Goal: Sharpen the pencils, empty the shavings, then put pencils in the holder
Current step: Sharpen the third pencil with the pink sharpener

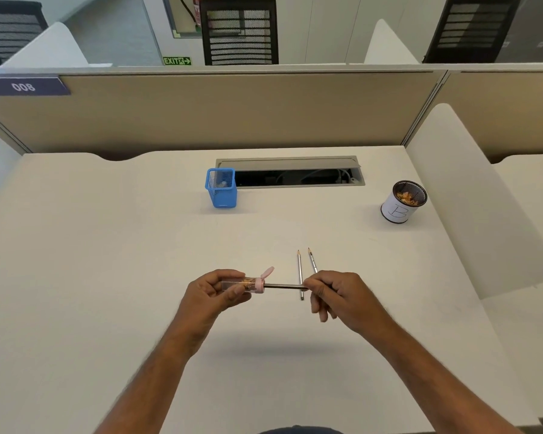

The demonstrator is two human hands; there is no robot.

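Head view shows the left hand (215, 291) curled round a clear sharpener (246, 285) with its pink cap flipped up, steadying it above the table's near middle so the right hand (336, 297) can turn the pencil (284, 286) pinched at its back end; its tip sits inside the sharpener. Two sharpened pencils (304, 270) lie just beyond, the blue holder (221, 189) towards the far edge, the shavings cup (403, 202) near the far right corner

White desk (107, 277) carries a blue mesh holder (221, 189) at the back and a round cup (400, 203) far right. Two pencils (300, 270) lie near the middle, side by side.
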